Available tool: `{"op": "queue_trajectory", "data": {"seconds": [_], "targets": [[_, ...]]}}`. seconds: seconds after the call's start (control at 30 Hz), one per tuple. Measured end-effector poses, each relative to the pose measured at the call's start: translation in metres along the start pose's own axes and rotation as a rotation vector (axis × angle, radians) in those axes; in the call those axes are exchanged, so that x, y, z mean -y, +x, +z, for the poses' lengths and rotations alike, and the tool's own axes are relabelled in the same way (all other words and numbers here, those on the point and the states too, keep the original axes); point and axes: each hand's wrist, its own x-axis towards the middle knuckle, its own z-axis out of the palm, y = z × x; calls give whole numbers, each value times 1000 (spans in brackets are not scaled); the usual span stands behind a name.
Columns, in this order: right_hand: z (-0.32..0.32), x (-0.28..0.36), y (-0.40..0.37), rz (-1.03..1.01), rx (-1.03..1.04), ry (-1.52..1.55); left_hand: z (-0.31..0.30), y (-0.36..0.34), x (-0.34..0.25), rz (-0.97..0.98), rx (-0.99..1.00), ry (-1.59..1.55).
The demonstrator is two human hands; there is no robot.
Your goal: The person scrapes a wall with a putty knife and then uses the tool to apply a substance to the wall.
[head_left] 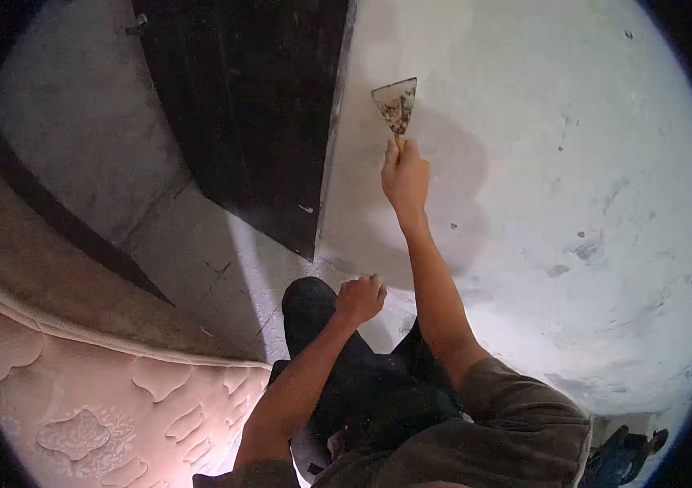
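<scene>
My right hand (407,175) is closed around the handle of a putty knife (396,104), held out against the pale wall (525,187). Its broad triangular blade points up and is smeared with brownish and dark residue. The blade overlaps the wall just right of the dark door's edge. Lower down, my left hand (361,299) is curled closed over my knee, near the foot of the wall. Its fingers face away from me, and I cannot tell what, if anything, is inside them.
A dark door (256,106) stands to the left of the wall. At lower left lies a pink quilted mattress (93,407) with a piped edge. Grey floor tiles (207,260) show between mattress and door. The wall has several small holes and dark scuffs.
</scene>
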Motion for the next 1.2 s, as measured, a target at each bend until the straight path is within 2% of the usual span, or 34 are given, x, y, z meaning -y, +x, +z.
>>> {"op": "queue_trajectory", "data": {"seconds": [0.1,0.17,0.23,0.37,0.43,0.5,0.63,0.7,0.97,1.13,1.2], "targets": [[3,-2,14,-16,75,-66,1,0,-1,-1,35,2],[10,0,22,-61,38,-84,8,-3,-2,-3,56,-14],[9,0,21,-117,-3,-94,14,-1,2,45,-59,-33],[4,8,21,-16,65,-20,4,1,3,-2,-7,6],[8,14,26,38,81,-18,10,0,6,47,-26,6],[18,21,38,-86,19,-153,15,-1,6,43,-20,-25],[16,18,33,-211,-44,-101,11,-2,4,66,-56,-25],[3,13,19,-82,13,-76,14,0,8,61,-59,-3],[8,12,27,-113,40,-157,13,-4,1,51,-16,-49],[4,9,20,-113,36,-85,6,-2,3,42,-36,45],[14,3,28,-108,28,-183,5,-1,3,31,-19,15]]}}
